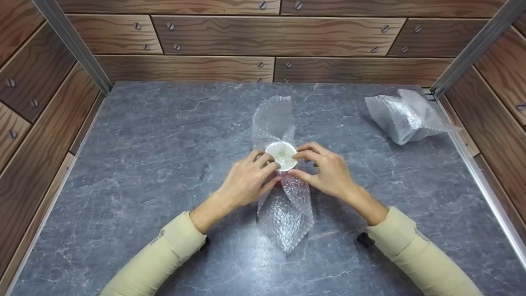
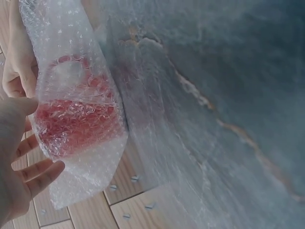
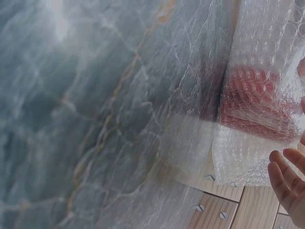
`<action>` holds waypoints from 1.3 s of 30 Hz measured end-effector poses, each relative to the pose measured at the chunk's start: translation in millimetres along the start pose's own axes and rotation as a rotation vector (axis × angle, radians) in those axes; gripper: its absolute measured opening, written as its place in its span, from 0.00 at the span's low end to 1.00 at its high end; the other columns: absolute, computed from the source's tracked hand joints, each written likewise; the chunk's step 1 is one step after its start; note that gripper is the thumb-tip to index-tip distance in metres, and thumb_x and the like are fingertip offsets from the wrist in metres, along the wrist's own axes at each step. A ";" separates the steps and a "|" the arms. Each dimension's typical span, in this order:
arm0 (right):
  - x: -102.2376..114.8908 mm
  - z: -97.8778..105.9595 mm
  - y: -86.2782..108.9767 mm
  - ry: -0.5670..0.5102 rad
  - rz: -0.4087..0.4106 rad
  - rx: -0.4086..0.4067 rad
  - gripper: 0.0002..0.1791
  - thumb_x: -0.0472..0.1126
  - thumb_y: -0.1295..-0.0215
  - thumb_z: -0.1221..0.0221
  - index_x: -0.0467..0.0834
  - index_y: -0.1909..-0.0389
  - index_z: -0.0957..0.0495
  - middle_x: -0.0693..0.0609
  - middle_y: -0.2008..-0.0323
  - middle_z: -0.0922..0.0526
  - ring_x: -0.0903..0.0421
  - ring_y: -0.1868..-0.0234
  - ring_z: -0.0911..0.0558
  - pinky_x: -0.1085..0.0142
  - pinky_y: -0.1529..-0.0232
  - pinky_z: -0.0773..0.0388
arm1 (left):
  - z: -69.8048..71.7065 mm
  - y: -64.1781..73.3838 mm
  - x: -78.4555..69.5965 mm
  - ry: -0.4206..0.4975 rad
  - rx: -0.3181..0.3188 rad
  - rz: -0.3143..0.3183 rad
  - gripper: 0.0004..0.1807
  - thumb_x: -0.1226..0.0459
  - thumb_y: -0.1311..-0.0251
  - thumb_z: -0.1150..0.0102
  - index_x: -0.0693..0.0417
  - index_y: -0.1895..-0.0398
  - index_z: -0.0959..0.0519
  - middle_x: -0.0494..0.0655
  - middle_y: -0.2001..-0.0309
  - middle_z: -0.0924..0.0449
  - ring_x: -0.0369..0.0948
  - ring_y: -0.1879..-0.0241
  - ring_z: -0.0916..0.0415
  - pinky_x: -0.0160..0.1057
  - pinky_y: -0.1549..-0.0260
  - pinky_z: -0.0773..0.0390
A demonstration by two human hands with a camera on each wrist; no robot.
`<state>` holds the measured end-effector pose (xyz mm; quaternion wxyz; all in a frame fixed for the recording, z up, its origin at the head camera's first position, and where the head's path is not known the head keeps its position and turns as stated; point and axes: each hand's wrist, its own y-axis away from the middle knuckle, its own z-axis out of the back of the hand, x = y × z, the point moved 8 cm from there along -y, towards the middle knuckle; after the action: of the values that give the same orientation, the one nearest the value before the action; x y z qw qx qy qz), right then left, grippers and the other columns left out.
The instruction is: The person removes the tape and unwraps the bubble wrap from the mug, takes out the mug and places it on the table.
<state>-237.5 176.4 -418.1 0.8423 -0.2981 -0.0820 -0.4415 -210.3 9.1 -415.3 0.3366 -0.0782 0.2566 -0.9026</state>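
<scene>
A red mug (image 2: 78,129) stands on the table within a sheet of bubble wrap (image 1: 283,222). Its loop handle shows blurred through the plastic in the left wrist view, and its round white end (image 1: 282,157) faces up. One strip of wrap runs toward the person and another (image 1: 273,117) away. At the left of the upper rim, my left hand (image 1: 250,176) touches with bent fingertips, thumb lower against the side. Opposite it, my right hand (image 1: 326,170) touches the rim with its fingertips, thumb close to the near side. Both hands' fingers look loosely extended in the wrist views.
Another piece of crumpled bubble wrap (image 1: 404,117) lies at the table's back right corner, partly over the edge. The grey marbled table (image 1: 164,135) is enclosed by wood-patterned panels (image 1: 279,37) and metal posts (image 1: 76,45).
</scene>
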 end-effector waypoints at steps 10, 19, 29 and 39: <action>-0.5 -0.1 1.2 -0.011 -0.012 0.006 0.22 0.54 0.40 0.25 0.45 0.51 0.12 0.47 0.46 0.12 0.51 0.57 0.10 0.57 0.57 0.10 | 1.0 -3.5 -0.1 0.005 0.012 0.014 0.09 0.55 0.30 0.34 0.47 0.53 0.14 0.44 0.53 0.12 0.44 0.51 0.19 0.35 0.64 0.12; -0.1 -0.5 1.3 -0.006 -0.007 0.008 0.22 0.54 0.40 0.25 0.45 0.51 0.13 0.46 0.46 0.12 0.50 0.60 0.10 0.58 0.60 0.10 | 3.4 -2.4 0.2 0.011 -0.001 0.000 0.10 0.57 0.31 0.33 0.49 0.52 0.14 0.45 0.52 0.12 0.44 0.50 0.18 0.36 0.63 0.11; 1.8 0.1 1.4 0.009 0.008 0.008 0.21 0.53 0.40 0.25 0.45 0.52 0.13 0.47 0.47 0.12 0.51 0.61 0.10 0.61 0.62 0.11 | 8.2 -0.5 1.6 -0.008 -0.028 -0.012 0.09 0.56 0.31 0.32 0.49 0.54 0.15 0.45 0.53 0.12 0.44 0.52 0.15 0.36 0.59 0.10; 2.6 1.9 2.0 0.012 0.027 -0.017 0.21 0.54 0.40 0.25 0.46 0.53 0.13 0.48 0.48 0.12 0.52 0.63 0.11 0.62 0.65 0.12 | 14.6 -1.8 1.6 -0.034 -0.062 -0.034 0.07 0.58 0.32 0.32 0.50 0.58 0.15 0.45 0.56 0.11 0.43 0.57 0.15 0.36 0.61 0.11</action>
<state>-234.1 176.5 -416.4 0.8462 -0.3038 -0.0689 -0.4324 -207.9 3.2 -401.9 0.3229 -0.1082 0.2773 -0.8984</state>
